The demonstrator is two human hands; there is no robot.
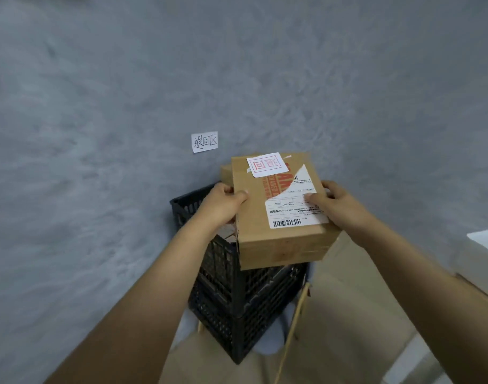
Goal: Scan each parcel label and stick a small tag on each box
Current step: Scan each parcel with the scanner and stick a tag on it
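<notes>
Both hands grip a brown cardboard parcel box (pixel 279 217) at centre frame: the left hand (pixel 223 202) curls round its left edge, the right hand (pixel 338 202) round its right, thumb on the white shipping label (pixel 292 209). A red-stamped white tag (pixel 267 164) is already stuck on top, so this box seems finished; next it likely goes down into the black plastic crate (pixel 237 295) below, on top of another box. Behind stands a grey wall with a small paper sign (pixel 205 142).

The cardboard parcel (pixel 279 239) is matt brown, its edges a little scuffed. On top, the white paper shipping label (pixel 295 209) is torn and faintly glossy, and the small tag (pixel 267 164) is smooth white paper stamped red. The 2 stacked crates (pixel 237 300) are black lattice plastic. The wall (pixel 126 92) is rough, mottled grey plaster with a paper sign (pixel 205 142).
</notes>
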